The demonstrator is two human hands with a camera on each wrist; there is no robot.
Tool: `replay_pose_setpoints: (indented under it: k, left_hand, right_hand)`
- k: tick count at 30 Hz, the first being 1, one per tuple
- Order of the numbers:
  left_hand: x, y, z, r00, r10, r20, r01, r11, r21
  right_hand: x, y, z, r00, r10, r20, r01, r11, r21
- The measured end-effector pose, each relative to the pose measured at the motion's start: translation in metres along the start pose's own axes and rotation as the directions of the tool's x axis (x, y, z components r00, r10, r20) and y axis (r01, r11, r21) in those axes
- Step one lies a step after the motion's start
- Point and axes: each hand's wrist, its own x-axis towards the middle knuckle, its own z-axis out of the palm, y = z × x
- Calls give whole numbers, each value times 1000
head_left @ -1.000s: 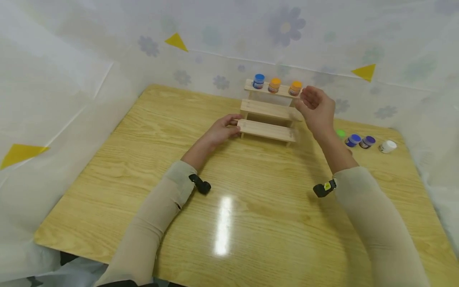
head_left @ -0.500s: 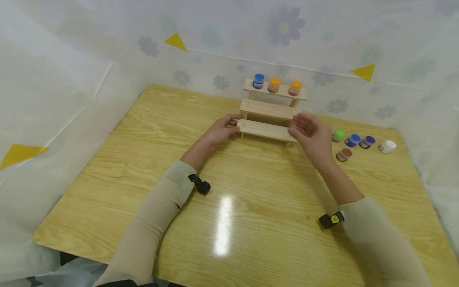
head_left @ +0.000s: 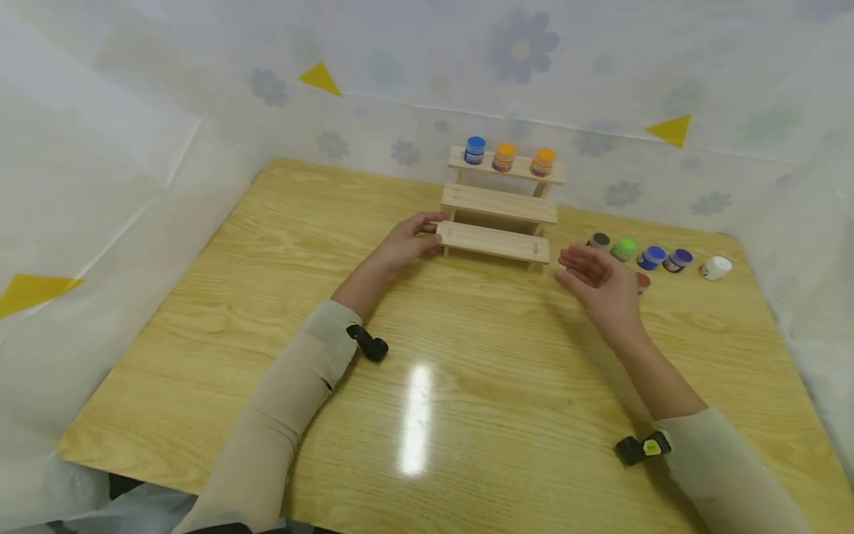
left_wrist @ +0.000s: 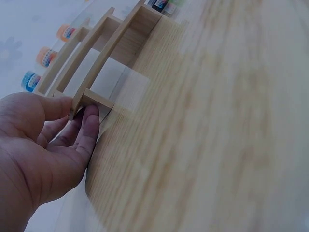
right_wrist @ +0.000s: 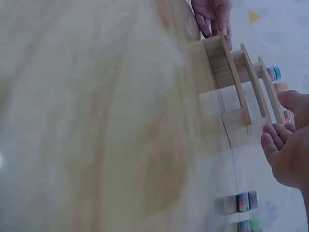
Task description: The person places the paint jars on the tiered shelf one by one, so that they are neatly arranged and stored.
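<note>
Paint pots [head_left: 505, 157] stand three abreast on the top step of the wooden rack [head_left: 497, 204] at the bench's [head_left: 467, 386] far edge, left hand [head_left: 400, 245] gripping the lowest step's end, while the right hand [head_left: 597, 282], fingers loosely apart and empty, has dropped from that top step toward the loose pots [head_left: 650, 258] beside the rack.

Open right hand [right_wrist: 289, 150] beside stepped rack [right_wrist: 239, 84]

Two bare hands, long beige sleeves, small black wrist cameras.

Snug, pale beige sleeves down both arms, ending at the wrists in a slightly lighter cuff band. Strapped at the left cuff [head_left: 333, 334], a small black cylindrical camera [head_left: 369, 345]. At the right cuff [head_left: 680, 434], a matching black unit [head_left: 642, 448] marked with a yellow sticker. Left hand [head_left: 400, 245] and right hand [head_left: 597, 278] ungloved, no rings or watch visible; fingers [left_wrist: 89, 128] with short, plain nails.
</note>
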Motion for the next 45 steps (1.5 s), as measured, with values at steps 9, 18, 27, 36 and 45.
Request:
replay_pose_setpoints:
  k: [9,18,27,36,45]
  left_hand:
    - [2,-5,4,999,42,-11,-42,999,-1]
    - [2,-4,-1,1000,18,-5,-18,1000,17]
    - [1,-5,-2,999,23,-25,-23,1000,-1]
    - [3,-1,0,1000,21,-14,-21,1000,9]
    - [-6,14,1,999,-33,30,33,999,-1]
  right_hand:
    - [-23,0,-34,990,139,-24,-134,979,153]
    - [-34,24,-73,958,274,-83,-248,940,235]
    - [-34,26,-91,921,345,-179,-298,922,246]
    - [-25,28,-103,854,379,-357,-352,926,140]
    - [-4,37,-105,827,342,-446,-359,932,47]
